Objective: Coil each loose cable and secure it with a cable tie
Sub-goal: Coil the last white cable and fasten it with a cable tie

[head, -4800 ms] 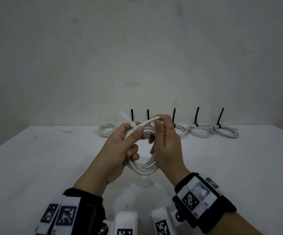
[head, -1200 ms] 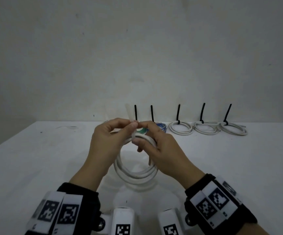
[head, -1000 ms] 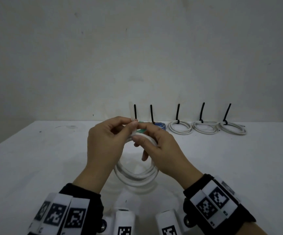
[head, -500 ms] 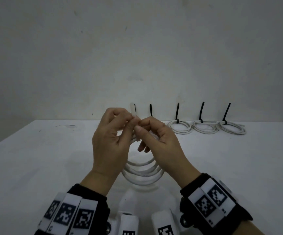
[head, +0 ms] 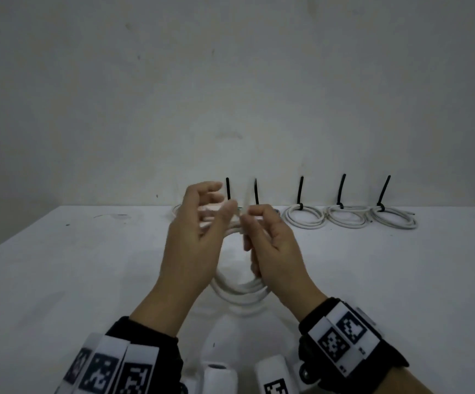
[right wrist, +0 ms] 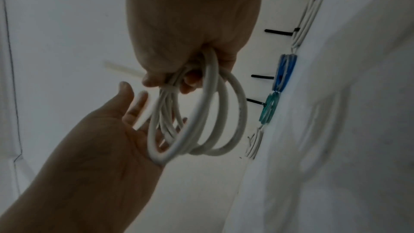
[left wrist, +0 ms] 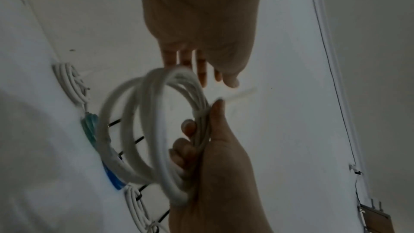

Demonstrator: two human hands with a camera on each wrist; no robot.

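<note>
A coiled white cable [head: 242, 291] hangs above the table, held at its top by my right hand [head: 254, 223], whose fingers curl round the bunched strands. A pale cable tie is wrapped round the bundle there, and its tail [head: 247, 199] sticks up. The right wrist view shows the right hand [right wrist: 174, 81] gripping the coil [right wrist: 224, 112] with the tie tail [right wrist: 121, 67] beside it. My left hand [head: 219, 206] is just left of the coil with its fingers spread and loose, holding nothing. In the left wrist view the left hand [left wrist: 201, 70] hangs open above the coil [left wrist: 132, 130].
Tied coils lie in a row along the table's far edge by the wall, with black tie tails standing up. Three are white [head: 304, 218] [head: 347, 218] [head: 392, 218]. A blue one [right wrist: 284, 72] and a green one [right wrist: 270, 109] lie behind my hands. The white table [head: 88, 265] stretches to both sides.
Both hands were pinching the tie at the top of the coil. The left hand has let go and spread its fingers; the right hand still holds the coil.
</note>
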